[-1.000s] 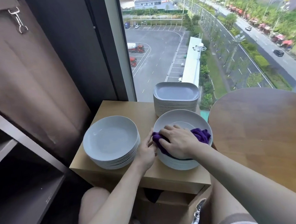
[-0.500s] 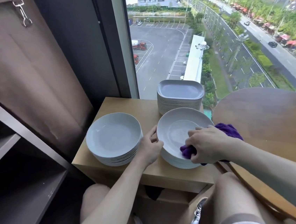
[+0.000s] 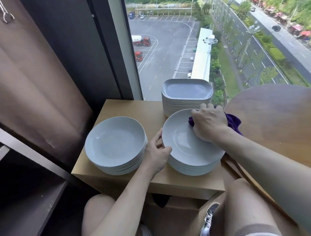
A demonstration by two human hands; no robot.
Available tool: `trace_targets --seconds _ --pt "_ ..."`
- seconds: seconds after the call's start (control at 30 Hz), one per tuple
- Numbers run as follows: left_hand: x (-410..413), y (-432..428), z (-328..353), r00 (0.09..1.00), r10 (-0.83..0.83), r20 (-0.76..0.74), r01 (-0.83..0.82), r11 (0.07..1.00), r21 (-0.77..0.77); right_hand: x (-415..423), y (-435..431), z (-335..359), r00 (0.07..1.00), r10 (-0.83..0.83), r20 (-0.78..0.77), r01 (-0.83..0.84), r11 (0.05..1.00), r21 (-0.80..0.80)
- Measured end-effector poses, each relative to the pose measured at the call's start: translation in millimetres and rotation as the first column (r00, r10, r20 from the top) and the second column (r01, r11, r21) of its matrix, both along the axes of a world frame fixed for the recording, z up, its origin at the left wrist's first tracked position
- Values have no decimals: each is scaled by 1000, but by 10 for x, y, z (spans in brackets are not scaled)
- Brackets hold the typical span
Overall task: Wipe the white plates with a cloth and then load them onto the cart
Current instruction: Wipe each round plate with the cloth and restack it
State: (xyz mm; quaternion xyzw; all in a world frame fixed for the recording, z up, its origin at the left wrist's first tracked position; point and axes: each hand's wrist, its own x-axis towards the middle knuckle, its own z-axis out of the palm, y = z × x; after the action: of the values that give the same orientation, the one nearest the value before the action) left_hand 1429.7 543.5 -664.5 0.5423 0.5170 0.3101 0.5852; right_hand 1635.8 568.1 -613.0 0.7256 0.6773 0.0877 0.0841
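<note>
- Currently wiping: right hand (image 3: pixel 210 123) fingers clamped on purple cloth (image 3: pixel 233 123), pressing the far rim of the top plate (image 3: pixel 186 147), right stack on the desk (image 3: pixel 123 109).
- Left hand (image 3: pixel 157 153) fingers curled round the plate's left rim, steadying it.
- Next, probably: finish the wipe, lift the plate clear, load it onto the cart.

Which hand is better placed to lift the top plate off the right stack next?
Left, probably. The left hand holds the top plate by its left rim; the right hand is busy gripping the purple cloth at its far side.
</note>
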Motion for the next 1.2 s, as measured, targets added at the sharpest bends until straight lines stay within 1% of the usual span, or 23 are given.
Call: trace_targets --seconds 0.1,0.17,0.23,0.33,0.4,0.47,0.6,0.7,0.83,0.9,0.93,1.0,1.03,1.1,1.2 --pt "1 -12 -17 1000 21 13 -21 1000 2 -182 43 -101 1000 31 -1 -31 999 42" --pt "-16 -23 -40 999 29 13 -29 1000 6 -318 33 -137 997 71 -29 -69 997 41" --pt "-45 -36 -54 1000 19 11 -19 1000 -7 -471 -36 -137 989 123 -82 -122 992 19" --pt "-117 -32 -42 999 -41 12 42 997 -62 -638 -285 -88 965 198 -170 -203 979 -15" --pt "-157 -14 -14 997 -82 -3 82 993 -81 -660 -475 -44 960 214 -181 -226 973 -45" --pt "-176 -2 -9 996 -90 -8 89 993 -71 -622 -637 -9 960 214 -182 -234 968 -94" --pt "-130 -17 0 999 -39 -18 39 999 -36 -468 -793 84 971 155 -182 -186 967 -172" --pt "-77 -35 40 999 -27 -26 27 1000 -12 -379 -798 126 981 116 -156 -146 970 -196" --pt "-64 -41 104 999 -28 -41 27 999 -19 -270 -666 127 995 41 -88 -59 976 -211" --pt "-74 -30 97 999 -28 -38 27 999 -25 -157 -549 119 998 -27 -51 15 976 -216" --pt "-80 -29 93 999 -30 -37 29 999 -25 -83 -491 117 998 -56 -28 49 979 -199" --pt "-86 -31 98 998 -37 -44 36 999 -21 66 -379 103 996 -85 16 86 990 -109" --pt "-84 -36 104 998 -40 -47 39 999 -20 124 -327 89 996 -92 14 92 994 -63" --pt "-76 -45 105 998 -42 -48 41 999 -26 157 -234 48 994 -95 -46 95 995 -11" --pt "-65 -42 79 997 -39 -61 37 999 -33 42 -119 -35 990 -88 -109 91 996 16"
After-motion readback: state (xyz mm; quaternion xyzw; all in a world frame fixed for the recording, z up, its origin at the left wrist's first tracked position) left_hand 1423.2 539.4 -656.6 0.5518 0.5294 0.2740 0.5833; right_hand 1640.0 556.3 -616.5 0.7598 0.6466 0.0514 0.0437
